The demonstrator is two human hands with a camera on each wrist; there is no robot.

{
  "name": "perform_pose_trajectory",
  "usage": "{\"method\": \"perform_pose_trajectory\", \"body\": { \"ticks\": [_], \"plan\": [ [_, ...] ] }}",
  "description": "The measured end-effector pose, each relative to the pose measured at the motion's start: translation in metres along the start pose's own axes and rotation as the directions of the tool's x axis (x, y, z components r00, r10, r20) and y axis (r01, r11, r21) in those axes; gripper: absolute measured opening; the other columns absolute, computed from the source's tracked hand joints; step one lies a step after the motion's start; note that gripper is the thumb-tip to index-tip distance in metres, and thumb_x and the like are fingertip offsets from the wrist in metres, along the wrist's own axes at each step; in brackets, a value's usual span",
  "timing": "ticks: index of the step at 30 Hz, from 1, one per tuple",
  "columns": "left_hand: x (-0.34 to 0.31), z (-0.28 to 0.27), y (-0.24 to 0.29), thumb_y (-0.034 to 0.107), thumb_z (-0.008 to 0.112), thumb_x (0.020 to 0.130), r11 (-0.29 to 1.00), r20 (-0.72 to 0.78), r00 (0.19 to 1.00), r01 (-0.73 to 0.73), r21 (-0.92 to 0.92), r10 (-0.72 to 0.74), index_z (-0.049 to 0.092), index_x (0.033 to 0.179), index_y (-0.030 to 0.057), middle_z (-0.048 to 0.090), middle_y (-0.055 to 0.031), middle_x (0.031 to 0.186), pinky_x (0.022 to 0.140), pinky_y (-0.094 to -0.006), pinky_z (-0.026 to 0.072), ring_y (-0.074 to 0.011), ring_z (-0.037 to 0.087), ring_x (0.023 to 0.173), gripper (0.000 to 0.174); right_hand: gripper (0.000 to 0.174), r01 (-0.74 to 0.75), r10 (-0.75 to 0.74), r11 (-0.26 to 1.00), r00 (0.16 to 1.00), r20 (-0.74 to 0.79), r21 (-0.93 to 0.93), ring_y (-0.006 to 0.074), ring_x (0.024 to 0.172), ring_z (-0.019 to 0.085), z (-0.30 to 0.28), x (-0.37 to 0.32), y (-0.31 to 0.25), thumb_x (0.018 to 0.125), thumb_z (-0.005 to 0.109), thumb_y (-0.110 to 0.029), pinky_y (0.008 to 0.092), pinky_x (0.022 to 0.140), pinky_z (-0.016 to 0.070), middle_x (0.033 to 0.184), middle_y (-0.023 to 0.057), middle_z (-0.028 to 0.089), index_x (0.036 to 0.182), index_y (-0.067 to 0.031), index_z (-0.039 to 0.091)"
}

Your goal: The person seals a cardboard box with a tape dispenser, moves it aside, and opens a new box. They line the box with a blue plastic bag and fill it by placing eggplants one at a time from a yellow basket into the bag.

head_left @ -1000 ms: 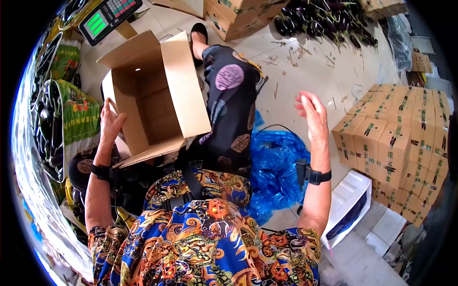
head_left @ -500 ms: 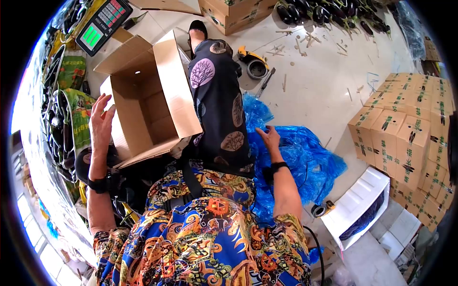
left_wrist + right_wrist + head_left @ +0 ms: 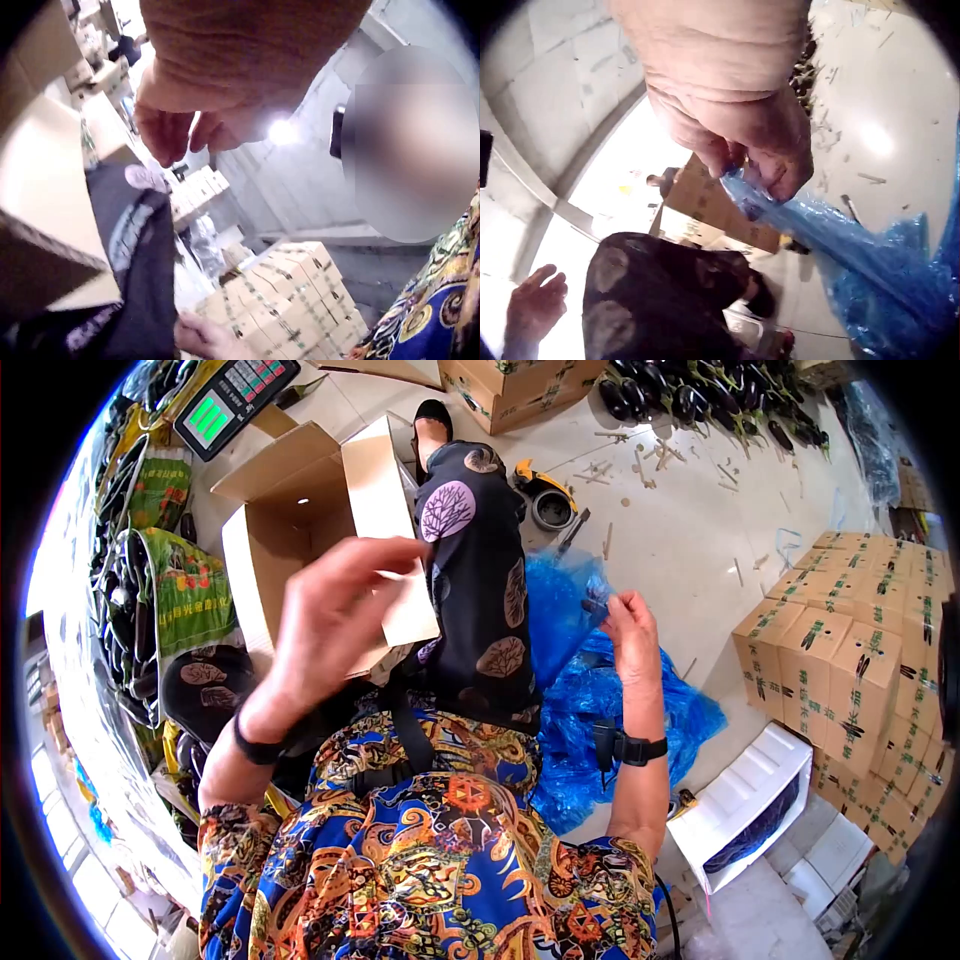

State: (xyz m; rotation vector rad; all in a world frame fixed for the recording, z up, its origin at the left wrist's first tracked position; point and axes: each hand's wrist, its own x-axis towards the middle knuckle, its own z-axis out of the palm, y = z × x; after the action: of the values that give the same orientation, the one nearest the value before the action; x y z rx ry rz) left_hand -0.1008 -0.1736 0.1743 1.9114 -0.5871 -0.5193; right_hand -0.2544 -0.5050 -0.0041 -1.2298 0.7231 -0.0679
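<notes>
My right hand (image 3: 632,635) pinches a corner of a thin blue plastic bag (image 3: 840,255), which stretches up from a crumpled blue heap (image 3: 620,720) beside my right thigh. In the right wrist view the bag's edge is gathered between thumb and fingers. My left hand (image 3: 340,610), slightly blurred, is raised over an open cardboard box (image 3: 255,575) and hides part of its inside. Its fingers are loosely bent with nothing between them, as the left wrist view also shows. The box stands between my legs with its flaps spread.
A yellow-handled tape dispenser (image 3: 552,508) lies on the floor ahead. Stacked printed cartons (image 3: 840,650) and a white foam box (image 3: 740,800) stand at the right. Eggplants (image 3: 700,400) lie in a pile at the far side. A digital scale (image 3: 230,405) stands behind the box.
My right hand has gone down to the blue heap and lifted a bag's edge from it. My left hand has left the box's side and swung right across the opening.
</notes>
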Motion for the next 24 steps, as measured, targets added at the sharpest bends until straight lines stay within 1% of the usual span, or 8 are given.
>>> {"method": "perform_pose_trajectory", "body": {
  "ticks": [8, 11, 13, 15, 17, 20, 23, 24],
  "plan": [
    [0.055, 0.139, -0.026, 0.026, 0.077, 0.086, 0.986, 0.285, 0.946, -0.13, -0.1, 0.154, 0.053, 0.134, -0.0017, 0.069, -0.0207, 0.104, 0.074, -0.0339, 0.0576, -0.0277, 0.069, 0.089, 0.06, 0.013, 0.212, -0.357, 0.883, 0.882, 0.307, 0.418, 0.0156, 0.103, 0.061, 0.104, -0.088, -0.142, 0.101, 0.057, -0.014, 0.0324, 0.094, 0.0485, 0.113, 0.0088, 0.064, 0.108, -0.0042, 0.054],
    [0.061, 0.119, 0.001, 0.008, 0.058, 0.096, 0.655, 0.142, 0.99, 0.111, -0.748, -0.006, 0.072, 0.103, 0.0041, 0.071, -0.0034, 0.089, 0.07, -0.0287, 0.0549, -0.009, 0.065, 0.08, 0.016, 0.018, 0.386, -0.479, 0.867, 0.821, 0.311, 0.315, 0.0171, 0.105, 0.06, 0.128, -0.098, -0.168, 0.099, 0.06, -0.016, 0.0334, 0.095, 0.0477, 0.123, 0.0144, 0.063, 0.111, -0.0037, 0.056],
    [0.078, 0.085, -0.019, 0.007, 0.051, 0.1, 0.5, -0.009, 0.978, -0.114, -0.858, 0.208, 0.071, 0.113, 0.006, 0.072, -0.0014, 0.098, 0.077, -0.0249, 0.0537, -0.0092, 0.065, 0.085, 0.024, 0.021, 0.558, -0.558, 0.828, 0.808, 0.188, 0.058, 0.0186, 0.106, 0.06, 0.11, -0.088, -0.169, 0.096, 0.065, -0.02, 0.0329, 0.093, 0.0471, 0.128, 0.0178, 0.062, 0.108, -0.0041, 0.059],
    [0.073, 0.027, 0.007, 0.015, 0.047, 0.106, 0.722, -0.205, 0.976, -0.195, -0.664, 0.075, 0.067, 0.112, 0.0047, 0.071, -0.001, 0.097, 0.083, -0.0278, 0.0529, -0.0111, 0.065, 0.088, 0.024, 0.024, 0.558, -0.533, 0.812, 0.828, 0.175, -0.167, 0.0161, 0.1, 0.062, 0.096, -0.077, -0.161, 0.092, 0.071, -0.016, 0.0287, 0.084, 0.05, 0.121, 0.0137, 0.064, 0.11, -0.0045, 0.06],
    [0.059, -0.04, 0.008, 0.023, 0.048, 0.105, 0.497, -0.121, 0.981, -0.183, -0.848, 0.153, 0.06, 0.122, 0.0041, 0.066, -0.0042, 0.107, 0.09, -0.0318, 0.0523, -0.0152, 0.062, 0.1, 0.028, 0.031, 0.475, -0.383, 0.797, 0.875, 0.296, -0.374, 0.0123, 0.088, 0.064, 0.092, -0.062, -0.134, 0.086, 0.076, -0.013, 0.0254, 0.073, 0.0513, 0.114, 0.0101, 0.065, 0.112, -0.0045, 0.061],
    [0.044, -0.093, 0.006, 0.038, 0.048, 0.103, 0.717, -0.445, 0.887, -0.389, -0.579, 0.122, 0.048, 0.142, 0.0026, 0.055, -0.0137, 0.14, 0.1, -0.0402, 0.0508, -0.025, 0.056, 0.125, 0.053, 0.031, 0.535, -0.343, 0.575, 0.845, 0.411, -0.619, 0.0182, 0.073, 0.066, 0.132, -0.051, -0.107, 0.08, 0.081, -0.016, 0.0305, 0.061, 0.0517, 0.094, 0.009, 0.066, 0.104, -0.0049, 0.065],
    [0.025, -0.13, 0.021, 0.037, 0.055, 0.1, 0.314, -0.492, 0.855, -0.518, -0.796, 0.164, 0.054, 0.132, 0.0066, 0.062, -0.0077, 0.126, 0.095, -0.0422, 0.0524, -0.025, 0.062, 0.112, 0.043, 0.021, 0.715, -0.539, 0.162, 0.641, 0.546, -0.68, 0.0282, 0.072, 0.066, 0.163, -0.027, -0.107, 0.081, 0.076, -0.014, 0.038, 0.062, 0.0527, 0.086, 0.0116, 0.064, 0.096, -0.0062, 0.064],
    [0.02, -0.153, 0.002, 0.034, 0.046, 0.105, 0.106, -0.324, 0.842, -0.404, -0.909, 0.431, 0.049, 0.141, 0.0032, 0.055, -0.0138, 0.142, 0.104, -0.0491, 0.0466, -0.0287, 0.053, 0.128, 0.048, 0.018, 0.732, -0.579, 0.0, 0.556, 0.597, -0.682, 0.031, 0.072, 0.065, 0.175, -0.019, -0.112, 0.081, 0.074, -0.014, 0.0403, 0.062, 0.0529, 0.085, 0.0125, 0.064, 0.094, -0.0067, 0.064]
  ]
}}
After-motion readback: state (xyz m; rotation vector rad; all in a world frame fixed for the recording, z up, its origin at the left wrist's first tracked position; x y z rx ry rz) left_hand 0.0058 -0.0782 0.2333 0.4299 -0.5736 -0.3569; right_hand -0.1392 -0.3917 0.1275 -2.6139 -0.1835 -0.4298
